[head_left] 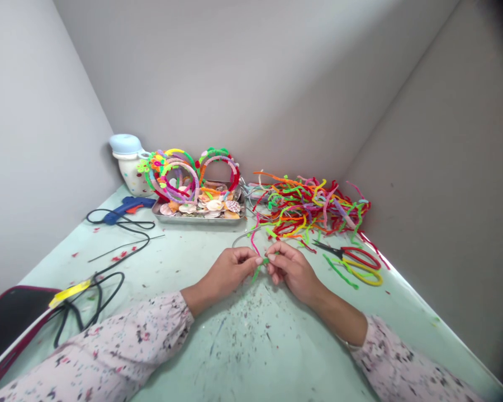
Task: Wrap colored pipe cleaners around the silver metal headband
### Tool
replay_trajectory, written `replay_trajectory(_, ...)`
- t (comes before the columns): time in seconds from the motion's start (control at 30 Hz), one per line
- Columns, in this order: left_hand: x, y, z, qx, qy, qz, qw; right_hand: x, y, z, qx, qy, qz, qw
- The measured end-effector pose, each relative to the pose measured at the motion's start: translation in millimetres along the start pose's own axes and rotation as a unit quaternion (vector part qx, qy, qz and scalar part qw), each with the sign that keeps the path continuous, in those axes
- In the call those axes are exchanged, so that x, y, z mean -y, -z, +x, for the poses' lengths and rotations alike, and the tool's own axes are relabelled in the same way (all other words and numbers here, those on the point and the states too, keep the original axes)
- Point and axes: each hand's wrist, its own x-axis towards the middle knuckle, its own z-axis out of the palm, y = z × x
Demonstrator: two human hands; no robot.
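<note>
Green fuzzy strand point(265, 261), caught in your pinch
Your left hand point(228, 272) and right hand point(295, 272) hold it in a small bunch, one end slanting down to the left. A bent pink strand point(254, 243) stretches away just beyond your grip; you cannot see whether the two join.

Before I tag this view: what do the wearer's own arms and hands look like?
Both hands, left hand and right hand, are ungloved. Left sleeve and right sleeve match: loose, pale pink fabric scattered with dark, reddish and bluish flecks. The left cuff looks gathered near the wrist; the right cuff sits farther up the forearm.
</note>
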Motion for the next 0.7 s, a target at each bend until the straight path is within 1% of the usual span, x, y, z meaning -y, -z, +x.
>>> replay_trajectory(0.2, 2.5, -2.4, 0.1, -0.014, 0.0, 0.016, 1.0, -0.8, 0.2, 0.5, -0.003, -0.003, 0.002, 1.0)
replay_trajectory(0.43, 1.6, -3.5, 0.4, -0.035, -0.038, 0.049, 0.997, 0.3, -0.2, 0.0, -0.005, -0.009, -0.002, 1.0)
replay_trajectory(0.5, 1.5, -3.4, 0.1, -0.036, -0.033, 0.047, 0.998, 0.7, -0.2, -0.1, -0.005, -0.009, -0.002, 1.0)
replay_trajectory(0.63, 2.3, -1.9, -0.6, -0.022, -0.011, 0.024, 0.999, 0.7, -0.2, -0.2, -0.005, -0.002, -0.005, 1.0)
replay_trajectory(0.7, 2.8, -1.3, -0.8, -0.017, -0.012, 0.016, 1.0, 0.5, -0.5, -0.1, -0.006, 0.0, -0.003, 1.0)
